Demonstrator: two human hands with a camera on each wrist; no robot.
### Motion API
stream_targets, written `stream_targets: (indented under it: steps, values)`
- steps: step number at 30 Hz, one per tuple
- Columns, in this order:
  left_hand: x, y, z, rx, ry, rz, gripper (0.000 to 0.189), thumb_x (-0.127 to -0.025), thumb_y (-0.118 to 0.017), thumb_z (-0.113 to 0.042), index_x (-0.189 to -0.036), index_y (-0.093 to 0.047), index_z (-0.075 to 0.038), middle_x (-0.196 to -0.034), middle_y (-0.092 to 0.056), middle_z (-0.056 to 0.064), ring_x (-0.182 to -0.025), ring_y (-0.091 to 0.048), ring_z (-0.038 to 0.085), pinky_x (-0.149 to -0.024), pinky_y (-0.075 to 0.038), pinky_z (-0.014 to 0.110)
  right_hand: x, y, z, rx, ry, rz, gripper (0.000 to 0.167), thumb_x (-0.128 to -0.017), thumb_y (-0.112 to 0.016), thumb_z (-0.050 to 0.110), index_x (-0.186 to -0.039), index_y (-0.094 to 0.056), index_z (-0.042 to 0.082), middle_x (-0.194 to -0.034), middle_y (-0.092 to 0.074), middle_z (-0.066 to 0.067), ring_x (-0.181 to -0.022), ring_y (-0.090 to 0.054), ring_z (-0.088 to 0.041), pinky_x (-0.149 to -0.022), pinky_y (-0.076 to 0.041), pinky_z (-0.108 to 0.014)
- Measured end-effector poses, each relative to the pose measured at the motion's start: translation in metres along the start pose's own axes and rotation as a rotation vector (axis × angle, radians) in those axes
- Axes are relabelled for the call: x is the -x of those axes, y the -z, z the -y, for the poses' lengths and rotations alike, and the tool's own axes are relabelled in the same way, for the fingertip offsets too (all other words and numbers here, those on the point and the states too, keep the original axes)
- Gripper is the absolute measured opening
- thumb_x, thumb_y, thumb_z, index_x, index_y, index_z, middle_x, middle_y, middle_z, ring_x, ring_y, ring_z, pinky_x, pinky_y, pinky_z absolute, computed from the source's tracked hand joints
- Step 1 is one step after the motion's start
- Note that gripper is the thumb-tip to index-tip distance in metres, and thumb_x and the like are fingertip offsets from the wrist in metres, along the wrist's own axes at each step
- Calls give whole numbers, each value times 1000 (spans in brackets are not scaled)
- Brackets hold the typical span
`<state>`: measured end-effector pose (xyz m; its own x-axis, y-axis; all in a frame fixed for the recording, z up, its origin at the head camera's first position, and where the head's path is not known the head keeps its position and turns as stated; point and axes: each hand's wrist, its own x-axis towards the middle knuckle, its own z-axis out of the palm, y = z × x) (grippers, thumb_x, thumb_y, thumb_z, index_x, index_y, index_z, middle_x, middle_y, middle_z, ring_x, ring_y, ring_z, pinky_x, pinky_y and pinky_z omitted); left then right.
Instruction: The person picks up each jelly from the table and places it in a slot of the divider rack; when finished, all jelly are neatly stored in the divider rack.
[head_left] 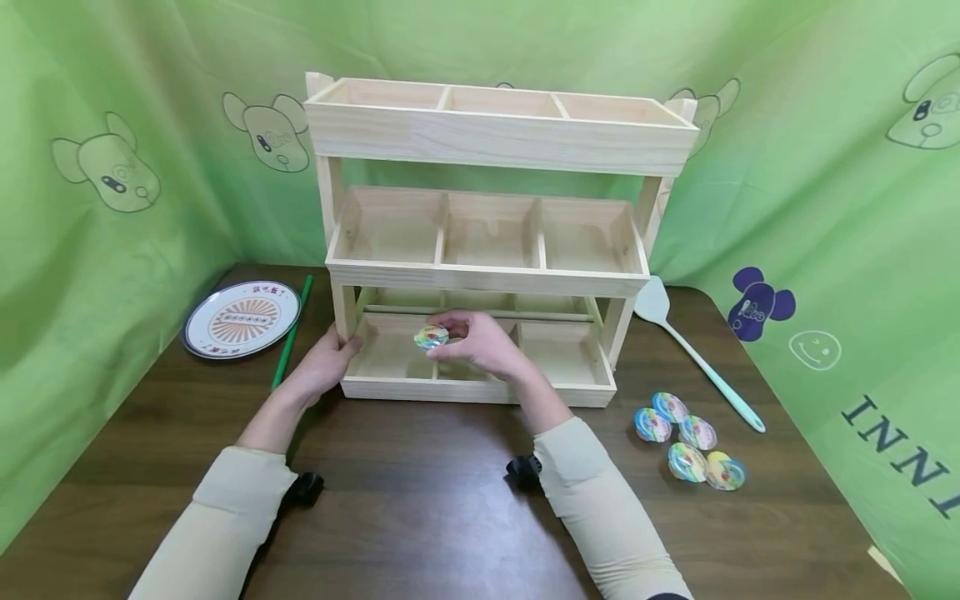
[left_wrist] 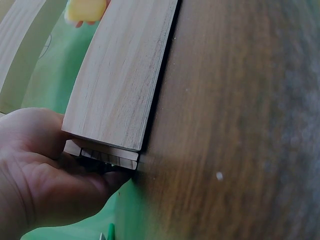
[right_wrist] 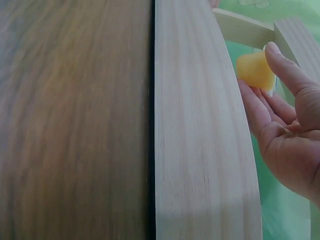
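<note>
A pale wooden three-tier rack (head_left: 495,142) stands at the back of the table, each tier split into three compartments. At its lower left corner my left hand (head_left: 324,364) grips the rack's side, thumb and fingers around the wood (left_wrist: 112,100) in the left wrist view. My right hand (head_left: 483,343) pinches a small jelly cup (head_left: 431,337) by its edge above the bottom tier, near the divider between the left and middle compartments. In the right wrist view the cup's yellow body (right_wrist: 255,70) shows between thumb and fingers. Several more jelly cups (head_left: 687,462) lie at the right.
A white round plate (head_left: 243,321) with printed writing lies at the left, beside a green stick (head_left: 292,333). Right of the rack is a pale turquoise spatula (head_left: 705,367). A green patterned cloth (head_left: 825,208) hangs behind and at both sides of the brown table (head_left: 420,500).
</note>
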<state>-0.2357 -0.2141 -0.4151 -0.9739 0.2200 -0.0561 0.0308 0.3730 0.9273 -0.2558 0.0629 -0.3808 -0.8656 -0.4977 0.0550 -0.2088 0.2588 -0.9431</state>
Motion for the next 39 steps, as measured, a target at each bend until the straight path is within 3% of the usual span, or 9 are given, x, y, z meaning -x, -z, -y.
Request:
stream_targets:
  steps: [14, 24, 31, 39]
  values:
    - [-3, -4, 2, 16, -7, -10, 61, -109, -37, -9, -158, -5, 6, -159, -19, 34, -146, -20, 47, -117, -19, 61, -13, -20, -3, 49, 0, -7, 54, -82, -85, 10, -131, -64, 1, -115, -71, -10, -102, -67, -19, -86, -54, -29]
    - [-4, -6, 1, 18, -1, -19, 60, -109, -39, -10, -156, -8, 9, -157, -23, 36, -145, -23, 48, -117, -20, 59, -23, -37, -9, 25, 21, -17, 53, -82, -83, 8, -130, -64, -1, -114, -70, -13, -98, -67, -21, -83, -55, -29]
    - [-5, -5, 3, 9, 15, -21, 60, -109, -39, -13, -156, -9, 9, -157, -23, 36, -145, -24, 47, -116, -22, 59, -34, -47, -11, 102, -7, -47, 54, -83, -84, 17, -132, -65, 4, -115, -70, -8, -99, -65, -18, -83, -53, -28]
    - [-4, 0, 6, 6, 1, -35, 59, -109, -40, -11, -155, -11, 10, -155, -25, 38, -143, -28, 49, -115, -24, 60, -44, -53, -7, 130, -9, -31, 53, -82, -83, 13, -131, -65, 1, -109, -71, -10, -94, -64, -16, -80, -52, -25]
